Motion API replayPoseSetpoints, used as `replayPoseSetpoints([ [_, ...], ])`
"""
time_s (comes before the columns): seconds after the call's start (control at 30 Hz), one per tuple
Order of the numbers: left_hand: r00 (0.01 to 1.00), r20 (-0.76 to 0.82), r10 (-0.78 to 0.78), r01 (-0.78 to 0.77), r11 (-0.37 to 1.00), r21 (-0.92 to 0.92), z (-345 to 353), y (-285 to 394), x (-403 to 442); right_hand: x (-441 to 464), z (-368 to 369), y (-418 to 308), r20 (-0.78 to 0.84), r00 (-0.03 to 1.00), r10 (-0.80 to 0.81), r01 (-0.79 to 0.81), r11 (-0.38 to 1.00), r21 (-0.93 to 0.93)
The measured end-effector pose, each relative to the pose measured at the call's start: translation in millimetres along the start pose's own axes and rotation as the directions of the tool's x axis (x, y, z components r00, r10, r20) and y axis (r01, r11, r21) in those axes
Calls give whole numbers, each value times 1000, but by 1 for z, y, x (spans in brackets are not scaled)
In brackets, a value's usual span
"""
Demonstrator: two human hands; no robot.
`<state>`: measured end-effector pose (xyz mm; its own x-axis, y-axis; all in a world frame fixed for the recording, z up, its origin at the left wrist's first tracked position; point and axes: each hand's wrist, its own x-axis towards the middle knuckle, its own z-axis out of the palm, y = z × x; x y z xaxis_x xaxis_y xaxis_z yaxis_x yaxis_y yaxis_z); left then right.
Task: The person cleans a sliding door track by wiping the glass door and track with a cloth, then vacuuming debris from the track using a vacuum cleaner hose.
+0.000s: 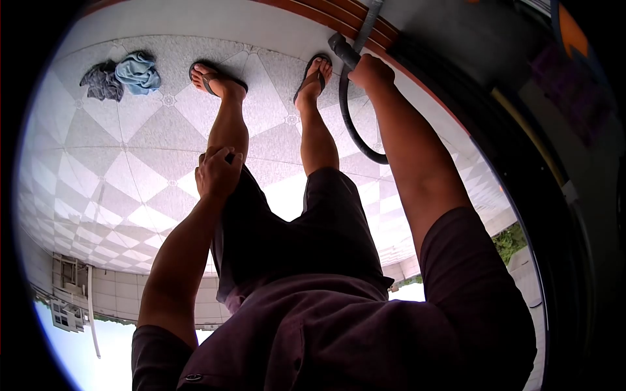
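Your right hand (372, 72) grips the black tubular plastic handle (344, 51) between twelve and one o'clock; steer without kinking the curved black flexible hose (343, 106); left hand (218, 174), on your left leg (228, 124), grip indeterminable.

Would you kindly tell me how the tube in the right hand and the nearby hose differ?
The tube looks thick and straight, while the hose is thinner and curved. The right hand grips the tube; the hose bends round and disappears behind the forearm. Both are black.
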<state>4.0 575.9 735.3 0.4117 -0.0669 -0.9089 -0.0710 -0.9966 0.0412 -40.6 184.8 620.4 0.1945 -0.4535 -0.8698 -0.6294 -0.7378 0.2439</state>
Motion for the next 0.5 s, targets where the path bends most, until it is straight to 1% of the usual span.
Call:
replayPoseSetpoints([
  [0.1, 1000, -11, 4, -4, 1000, 7, 1, 1, 0, 1, 12, 11, -19, 1000, 5, -5, 1000, 14],
  [0.2, 1000, -13, 7, -7, 1000, 2, 3, 2, -3, 3, 27, 29, 3, 998, 67, -67, 997, 49],
  [0.3, 1000, -22, 14, -14, 1000, 3, 6, 0, -2, -5, 34, 44, 6, 996, 89, -89, 996, 25],
  [0.43, 999, -35, 9, -10, 1000, -5, 15, -1, -2, -8, 43, 67, 30, 997, 75, -74, 997, -13],
  [0.5, 999, -35, 11, -11, 1000, 1, 18, -1, -2, -9, 40, 77, 20, 996, 88, -87, 994, -62],
])
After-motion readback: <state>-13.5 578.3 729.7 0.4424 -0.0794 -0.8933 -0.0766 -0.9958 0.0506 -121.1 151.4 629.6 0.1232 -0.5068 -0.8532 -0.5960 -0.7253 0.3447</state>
